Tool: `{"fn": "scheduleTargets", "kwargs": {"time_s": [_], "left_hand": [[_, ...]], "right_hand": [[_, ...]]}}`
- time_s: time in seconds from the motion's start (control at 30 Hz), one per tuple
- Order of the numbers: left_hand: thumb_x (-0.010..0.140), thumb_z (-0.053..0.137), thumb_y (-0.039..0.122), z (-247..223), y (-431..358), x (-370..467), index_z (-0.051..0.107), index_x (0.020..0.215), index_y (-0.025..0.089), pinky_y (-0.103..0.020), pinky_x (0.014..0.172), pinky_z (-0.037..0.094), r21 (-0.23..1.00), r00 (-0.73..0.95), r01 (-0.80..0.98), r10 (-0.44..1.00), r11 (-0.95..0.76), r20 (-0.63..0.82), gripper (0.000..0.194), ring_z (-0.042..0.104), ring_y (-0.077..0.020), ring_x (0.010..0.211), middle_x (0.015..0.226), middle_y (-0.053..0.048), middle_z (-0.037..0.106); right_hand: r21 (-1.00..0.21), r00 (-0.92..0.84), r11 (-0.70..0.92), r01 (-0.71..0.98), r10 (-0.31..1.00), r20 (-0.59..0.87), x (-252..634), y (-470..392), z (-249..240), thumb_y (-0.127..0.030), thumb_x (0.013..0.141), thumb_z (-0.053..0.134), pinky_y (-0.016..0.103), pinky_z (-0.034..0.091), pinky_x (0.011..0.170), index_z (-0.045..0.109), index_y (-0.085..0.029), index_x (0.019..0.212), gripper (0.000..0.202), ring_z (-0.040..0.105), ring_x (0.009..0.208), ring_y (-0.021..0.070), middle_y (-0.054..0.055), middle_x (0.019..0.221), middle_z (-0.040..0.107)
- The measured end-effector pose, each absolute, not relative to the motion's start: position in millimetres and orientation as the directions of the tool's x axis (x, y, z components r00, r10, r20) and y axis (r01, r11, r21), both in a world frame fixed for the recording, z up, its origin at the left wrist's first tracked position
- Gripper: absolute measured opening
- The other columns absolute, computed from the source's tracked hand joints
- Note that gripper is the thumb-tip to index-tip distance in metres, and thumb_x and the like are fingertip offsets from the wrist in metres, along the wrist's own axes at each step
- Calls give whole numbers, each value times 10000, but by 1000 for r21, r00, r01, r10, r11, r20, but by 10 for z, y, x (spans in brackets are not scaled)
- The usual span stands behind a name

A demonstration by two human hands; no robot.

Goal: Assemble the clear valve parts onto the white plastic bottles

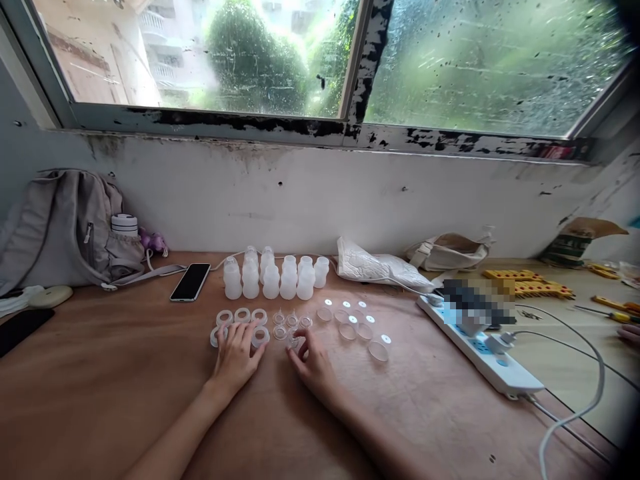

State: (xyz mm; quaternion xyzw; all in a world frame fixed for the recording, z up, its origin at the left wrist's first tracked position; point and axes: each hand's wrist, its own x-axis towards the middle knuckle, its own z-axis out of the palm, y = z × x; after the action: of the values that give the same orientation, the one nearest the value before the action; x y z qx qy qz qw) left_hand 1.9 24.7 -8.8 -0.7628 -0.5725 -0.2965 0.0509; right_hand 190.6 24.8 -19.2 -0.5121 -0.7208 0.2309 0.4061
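Observation:
My left hand (236, 350) lies with its fingers spread over white rings (225, 318) set out in two rows, touching the nearer ones. Beside them, my right hand (311, 359) has its thumb and index finger curved around a small clear part (294, 341), in the near row of small clear pieces (279, 331). Whether it grips that part is hard to see. Behind the rings stand several frosted bottles (271, 282), some with clear tops. To the right lie thin clear rings (378, 351) and small white discs (353, 320).
At the left are a grey backpack (65, 227) and a phone (191, 283). A silvery pouch (370, 265) lies by the wall. A white power strip (485, 353) with cables and yellow racks (530, 283) are at the right. Another person's hand (629, 333) shows at the right edge.

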Motion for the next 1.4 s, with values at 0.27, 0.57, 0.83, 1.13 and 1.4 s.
{"fn": "scheduleTargets", "kwargs": {"time_s": [0.27,0.57,0.83,1.13,1.4], "left_hand": [[806,495,291,-29,52,210,441,1145,233,-421,915,356,461,284,707,812,-536,509,348,499,-240,1035,1090,-83,559],[783,502,228,-30,17,253,451,1100,207,-490,962,294,450,334,696,807,-560,487,322,539,-230,1003,1071,-73,598],[727,540,186,19,7,248,500,1060,203,-412,890,403,565,316,606,821,-560,476,335,549,-231,979,1032,-70,607],[787,533,243,-2,8,245,438,1091,200,-397,918,403,743,278,472,880,-474,385,321,505,-233,1081,1125,-107,560],[769,543,262,-42,10,265,455,1059,209,-424,922,385,653,287,567,863,-503,415,308,500,-238,1074,1126,-90,548]], "right_hand": [[-740,-123,430,518,893,433,1911,262,-200,-114,728,474,266,464,572,491,-186,949,233,536,587,125,45,846,573],[-708,-335,583,399,811,479,1912,116,-173,-55,730,431,241,457,591,424,-213,1101,404,516,570,98,48,921,577],[-898,-385,387,207,876,290,1929,16,12,-131,768,474,184,380,448,380,-230,1141,397,438,450,46,35,925,592],[-881,-131,426,207,904,406,1987,53,60,-262,809,467,214,411,465,519,-196,952,166,462,481,68,35,846,571],[-999,-332,13,-52,943,30,1915,187,-34,-405,733,563,173,365,317,509,-168,915,303,488,384,82,-46,581,515]]}}
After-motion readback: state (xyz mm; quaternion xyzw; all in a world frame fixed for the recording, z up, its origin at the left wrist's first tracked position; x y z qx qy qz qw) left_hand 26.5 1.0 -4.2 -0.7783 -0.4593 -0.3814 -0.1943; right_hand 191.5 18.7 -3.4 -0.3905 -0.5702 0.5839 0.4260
